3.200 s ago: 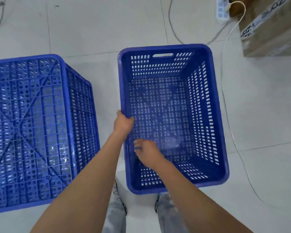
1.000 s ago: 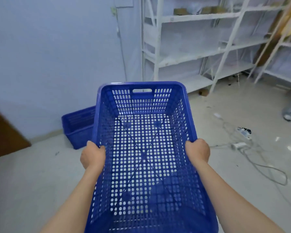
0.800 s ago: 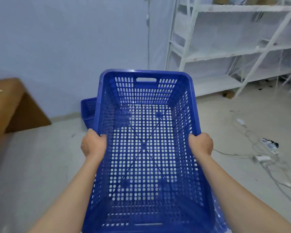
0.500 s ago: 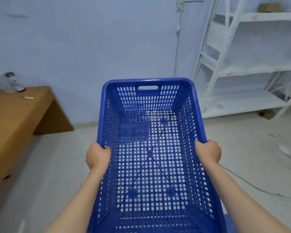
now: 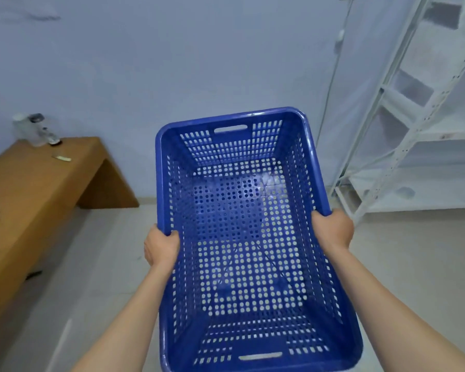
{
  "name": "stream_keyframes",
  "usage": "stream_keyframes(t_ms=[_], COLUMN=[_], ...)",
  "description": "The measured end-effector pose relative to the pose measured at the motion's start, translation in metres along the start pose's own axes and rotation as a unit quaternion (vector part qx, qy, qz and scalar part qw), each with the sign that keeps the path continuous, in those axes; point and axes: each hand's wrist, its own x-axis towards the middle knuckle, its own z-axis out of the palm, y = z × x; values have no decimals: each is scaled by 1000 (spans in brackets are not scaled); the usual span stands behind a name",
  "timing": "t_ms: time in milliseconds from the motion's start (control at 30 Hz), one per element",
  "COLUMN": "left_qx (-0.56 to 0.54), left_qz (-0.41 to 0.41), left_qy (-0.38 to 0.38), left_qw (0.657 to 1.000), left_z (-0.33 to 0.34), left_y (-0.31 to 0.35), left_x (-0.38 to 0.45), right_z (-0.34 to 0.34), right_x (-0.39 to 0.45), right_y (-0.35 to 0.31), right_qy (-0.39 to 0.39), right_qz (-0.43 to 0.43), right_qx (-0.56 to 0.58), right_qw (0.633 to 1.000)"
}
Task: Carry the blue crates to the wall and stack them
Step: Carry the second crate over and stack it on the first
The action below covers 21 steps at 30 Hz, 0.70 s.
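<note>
I hold an empty perforated blue crate [image 5: 242,237] up in front of me, above the floor, its far end pointing at the pale wall [image 5: 172,63]. My left hand [image 5: 160,245] grips its left rim and my right hand [image 5: 332,229] grips its right rim, both about halfway along the long sides. Through the holes in the crate's bottom I see a darker blue shape under the far half; whether it is another crate I cannot tell. The other blue crates are hidden or out of view.
A wooden bench [image 5: 38,189] stands against the wall on the left, with a small white device [image 5: 35,128] and a cord on it. White metal shelving [image 5: 414,130] fills the right side. A thin cable [image 5: 333,76] hangs down the wall. Pale tiled floor [image 5: 105,264] lies below.
Three seconds ago the crate stood on the floor under my hands. Since then I lifted it by both rims and carried it closer to the wall; the view has swung left, and the crate by the wall is hidden.
</note>
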Motion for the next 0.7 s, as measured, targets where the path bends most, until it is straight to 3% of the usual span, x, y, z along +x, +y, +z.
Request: stream_keyframes(t_ms=[233, 367, 533, 700], left_qx=[-66, -121, -228, -302], left_qz=[-87, -184, -350, -469], left_qy=[-100, -143, -197, -168], left_qw=[989, 965, 887, 812], left_z=[77, 130, 190, 250], left_y=[2, -2, -1, 9], left_x=[128, 192, 238, 270], right_z=[88, 138, 212, 301], right_x=[103, 171, 253, 323], right_y=[-66, -117, -178, -235], right_qy=[-18, -24, -43, -127], right_qz=[-27, -78, -169, -273], right_qx=[-42, -74, -137, -203], right_qw=[999, 994, 975, 932])
